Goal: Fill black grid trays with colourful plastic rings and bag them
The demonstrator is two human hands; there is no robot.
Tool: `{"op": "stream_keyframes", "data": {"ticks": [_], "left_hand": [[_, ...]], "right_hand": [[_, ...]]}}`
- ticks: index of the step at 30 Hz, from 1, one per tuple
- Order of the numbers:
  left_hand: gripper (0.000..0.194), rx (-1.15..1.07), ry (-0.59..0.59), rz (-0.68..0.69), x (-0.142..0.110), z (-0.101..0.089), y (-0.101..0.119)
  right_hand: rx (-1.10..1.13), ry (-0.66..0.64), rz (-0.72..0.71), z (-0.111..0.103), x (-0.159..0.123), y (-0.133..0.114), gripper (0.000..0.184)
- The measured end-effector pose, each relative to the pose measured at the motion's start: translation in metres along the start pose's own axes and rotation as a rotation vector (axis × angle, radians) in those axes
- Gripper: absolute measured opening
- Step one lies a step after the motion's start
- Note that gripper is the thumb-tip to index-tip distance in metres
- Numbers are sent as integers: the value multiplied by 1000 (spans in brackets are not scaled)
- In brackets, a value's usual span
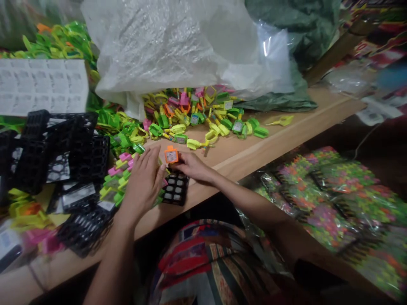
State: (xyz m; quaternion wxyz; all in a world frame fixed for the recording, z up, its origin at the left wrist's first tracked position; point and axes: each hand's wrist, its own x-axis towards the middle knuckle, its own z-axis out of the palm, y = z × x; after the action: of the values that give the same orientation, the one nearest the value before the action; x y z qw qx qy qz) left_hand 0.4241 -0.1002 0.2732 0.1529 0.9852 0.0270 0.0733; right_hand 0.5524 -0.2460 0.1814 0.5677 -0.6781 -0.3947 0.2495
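Orange tag (171,155) upright between left hand (143,182) and right hand (193,166), just above black slotted tray (175,188). Left hand open, fingers spread, close to tag but not clearly on it. Right hand fingers curled at tag's lower edge, pinch uncertain from this angle. Tray cells apparently empty, no tags visibly seated, so early stage by the look of it. Large heap of loose plastic tags (190,114) left on desk (254,142), against white plastic bag (178,46). Smaller run of green and pink tags (117,184) just beside left hand. More black trays (60,148) at left, contents unclear. Printed label sheet (41,87) at far left, foil packets (333,203) below desk edge at right.
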Motion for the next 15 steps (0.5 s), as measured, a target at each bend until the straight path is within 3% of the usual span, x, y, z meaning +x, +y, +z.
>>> {"op": "stream_keyframes", "data": {"ticks": [4, 8, 12, 15], "left_hand": [[64, 34, 36, 23, 0, 1, 1], [66, 64, 31, 0, 0, -1, 2], [61, 112, -30, 66, 2, -2, 5], [50, 152, -63, 84, 5, -3, 6]], "right_hand": [[-143, 21, 49, 19, 5, 10, 27], [-298, -8, -95, 24, -2, 13, 35], [-344, -37, -149, 26, 0, 11, 27], [-332, -80, -134, 13, 1, 5, 18]]}}
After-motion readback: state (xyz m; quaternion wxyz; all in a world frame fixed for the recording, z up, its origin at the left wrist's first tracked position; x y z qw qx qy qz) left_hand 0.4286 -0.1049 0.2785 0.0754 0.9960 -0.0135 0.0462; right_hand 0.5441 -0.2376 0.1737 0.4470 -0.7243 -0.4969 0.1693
